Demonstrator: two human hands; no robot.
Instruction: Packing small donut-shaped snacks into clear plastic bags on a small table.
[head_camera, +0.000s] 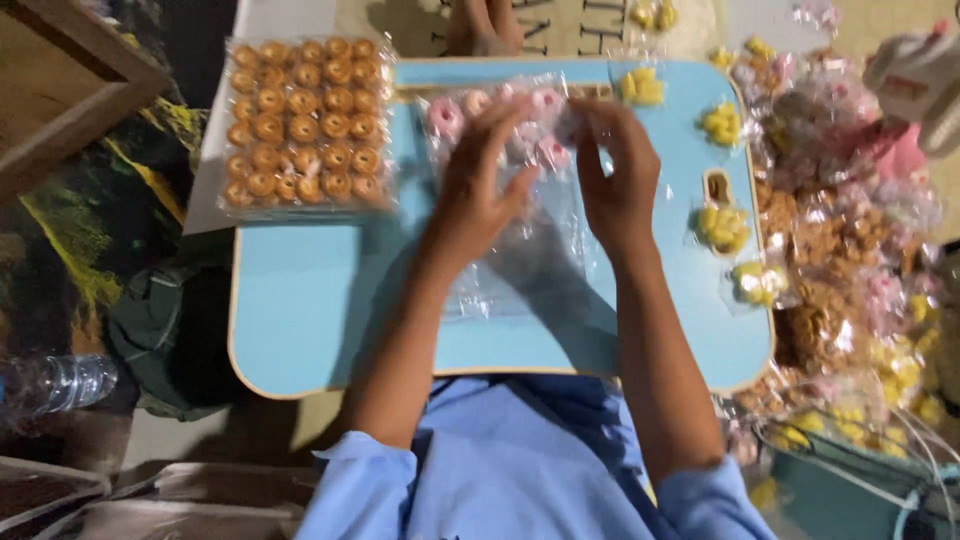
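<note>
The pale blue surface (300, 330) has a rounded, wood-coloured rim, and its near half lies bare, the widest free stretch being the near left corner. A clear bag of pink sweets (505, 135) sits toward the far edge of the surface. Left of the bag, a tray of orange biscuits (305, 122) overhangs the surface's far left corner. Right of the bag, small yellow packets (722, 228) line the edge (beyond them a heap of packets crowds the floor). Both forearms reach straight out; the left hand (478, 190) and right hand (618, 180) pinch the bag's top between fingertips.
</note>
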